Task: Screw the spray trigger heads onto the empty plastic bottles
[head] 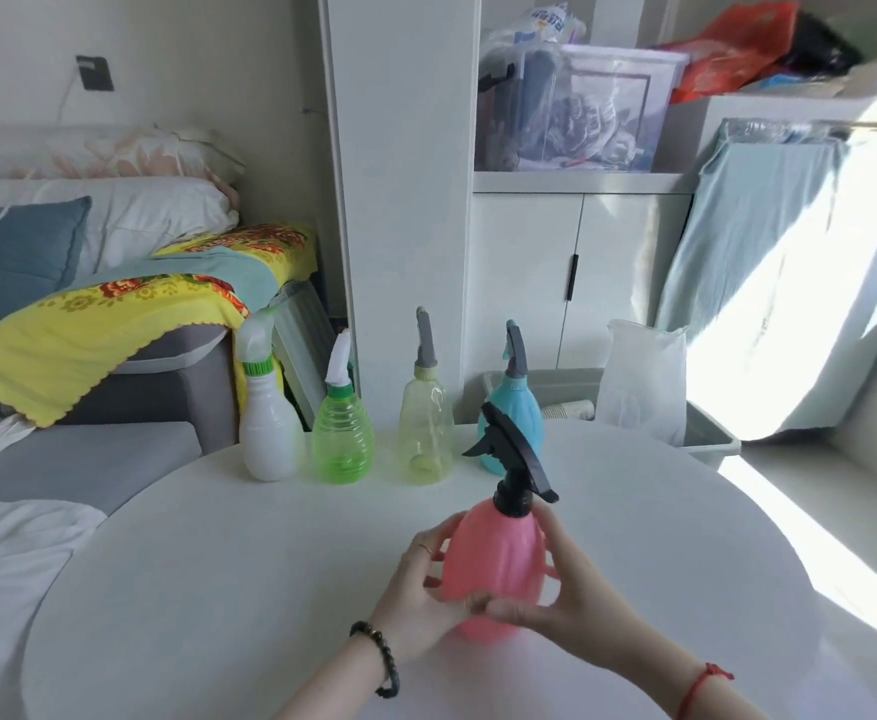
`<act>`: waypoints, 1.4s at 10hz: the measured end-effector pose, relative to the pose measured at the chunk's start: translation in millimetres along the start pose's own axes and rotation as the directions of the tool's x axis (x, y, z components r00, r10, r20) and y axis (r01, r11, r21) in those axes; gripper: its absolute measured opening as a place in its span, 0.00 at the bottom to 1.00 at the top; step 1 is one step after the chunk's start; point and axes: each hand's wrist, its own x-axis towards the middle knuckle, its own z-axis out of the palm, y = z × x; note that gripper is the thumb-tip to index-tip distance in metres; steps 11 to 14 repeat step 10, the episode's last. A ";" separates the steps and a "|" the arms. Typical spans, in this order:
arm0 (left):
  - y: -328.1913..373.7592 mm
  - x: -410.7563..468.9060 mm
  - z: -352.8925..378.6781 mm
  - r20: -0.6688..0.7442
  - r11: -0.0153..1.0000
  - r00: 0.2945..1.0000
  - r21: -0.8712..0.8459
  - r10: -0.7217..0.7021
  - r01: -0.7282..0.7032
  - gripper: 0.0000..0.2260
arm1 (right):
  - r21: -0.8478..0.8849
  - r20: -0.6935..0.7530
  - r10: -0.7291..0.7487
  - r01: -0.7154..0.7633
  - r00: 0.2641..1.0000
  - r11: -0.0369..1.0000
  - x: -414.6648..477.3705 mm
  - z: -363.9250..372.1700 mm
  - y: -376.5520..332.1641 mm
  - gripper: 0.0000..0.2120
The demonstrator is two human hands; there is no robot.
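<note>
A pink plastic bottle (493, 553) stands upright near the middle of the round white table (218, 589), with a black spray trigger head (514, 459) on its neck. My left hand (421, 589) wraps its left side and my right hand (561, 589) its right side. At the table's far edge stand a white bottle (267, 433), a green ribbed bottle (343, 439), a pale yellow bottle (426, 433) and a blue bottle (514, 407), each with a trigger head on top. The blue one is partly hidden behind the black trigger.
A sofa (88, 449) with cushions and a yellow flowered cloth (114, 314) lies to the left. Behind the table are a white cabinet (571, 278), a grey bin (706, 433) with a white bag (639, 376), and a cloth-covered unit (763, 252).
</note>
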 end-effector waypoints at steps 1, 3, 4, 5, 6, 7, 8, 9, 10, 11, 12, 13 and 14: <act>8.8 20.0 21.3 0.116 1.000 0.993 0.010 0.023 -0.024 0.35 | -0.029 -0.061 0.036 -0.038 0.997 0.999 -3.9 -16.0 26.7 0.47; 40.8 90.3 79.2 0.158 0.999 0.987 0.033 0.018 -0.023 0.27 | -0.060 -0.378 0.011 -0.037 0.926 0.998 28.1 -76.0 62.0 0.42; 57.5 134.1 107.6 0.114 0.996 0.994 0.089 0.007 -0.017 0.28 | -0.043 -0.473 0.019 -0.044 0.881 0.998 59.2 -107.5 79.6 0.44; 60.8 172.0 121.2 0.094 0.994 0.995 0.109 -0.037 0.027 0.31 | -0.033 -0.497 0.029 -0.052 0.867 0.998 92.9 -127.9 97.5 0.42; 49.9 197.6 123.4 0.098 0.996 0.992 0.046 -0.081 0.076 0.31 | -0.053 -0.470 0.054 -0.089 0.881 0.995 120.4 -134.0 115.1 0.42; 34.0 209.2 121.2 0.092 0.995 0.991 0.014 -0.096 0.095 0.30 | -0.038 -0.487 0.077 -0.109 0.870 0.993 133.9 -131.8 129.1 0.45; 25.9 206.8 122.0 0.114 0.995 0.988 0.014 -0.104 0.103 0.30 | -0.029 -0.463 0.101 -0.129 0.880 0.991 131.9 -129.5 134.0 0.47; 22.1 188.0 119.9 0.140 0.995 0.985 0.043 -0.098 0.093 0.29 | 0.010 -0.411 0.186 -0.199 0.893 0.980 119.0 -126.6 136.2 0.51; 15.4 147.9 107.8 0.174 0.992 0.981 0.104 -0.091 0.074 0.29 | 0.083 -0.499 0.284 -0.281 0.819 0.956 96.3 -119.9 122.0 0.50; 15.4 147.9 107.8 0.174 0.992 0.981 0.104 -0.091 0.074 0.29 | 0.083 -0.499 0.284 -0.281 0.819 0.956 96.3 -119.9 122.0 0.50; 15.4 147.9 107.8 0.174 0.992 0.981 0.104 -0.091 0.074 0.29 | 0.083 -0.499 0.284 -0.281 0.819 0.956 96.3 -119.9 122.0 0.50; 15.4 147.9 107.8 0.174 0.992 0.981 0.104 -0.091 0.074 0.29 | 0.083 -0.499 0.284 -0.281 0.819 0.956 96.3 -119.9 122.0 0.50; 15.4 147.9 107.8 0.174 0.992 0.981 0.104 -0.091 0.074 0.29 | 0.083 -0.499 0.284 -0.281 0.819 0.956 96.3 -119.9 122.0 0.50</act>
